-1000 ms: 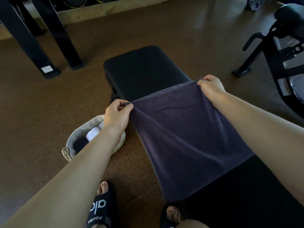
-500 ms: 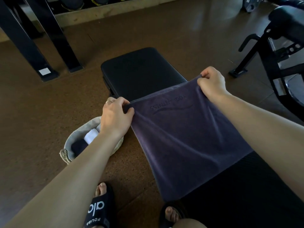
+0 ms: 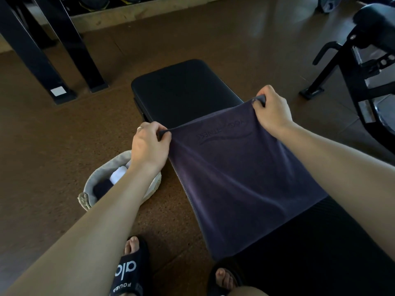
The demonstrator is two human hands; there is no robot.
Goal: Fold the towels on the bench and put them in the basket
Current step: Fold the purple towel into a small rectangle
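A dark purple-grey towel (image 3: pixel 239 180) with embossed lettering is stretched over the black padded bench (image 3: pixel 183 90). My left hand (image 3: pixel 149 146) pinches its far left corner and my right hand (image 3: pixel 271 110) pinches its far right corner, holding that edge taut and lifted above the bench. The towel's near end hangs down over the bench's left side. A pale fabric basket (image 3: pixel 89 195) stands on the floor left of the bench, under my left forearm, with a white rolled towel (image 3: pixel 118 175) and a dark one (image 3: pixel 101 189) inside.
Brown cork-like floor (image 3: pixel 64 135) surrounds the bench. Black rack legs (image 3: pixel 42 67) stand at the back left. A black exercise machine (image 3: pixel 363 67) fills the right edge. My feet in black slides (image 3: pixel 130 272) are by the bench's near end.
Both hands have carried the towel's far edge slightly further along the bench, and the right corner now bunches between my right fingers. The grips are unchanged.
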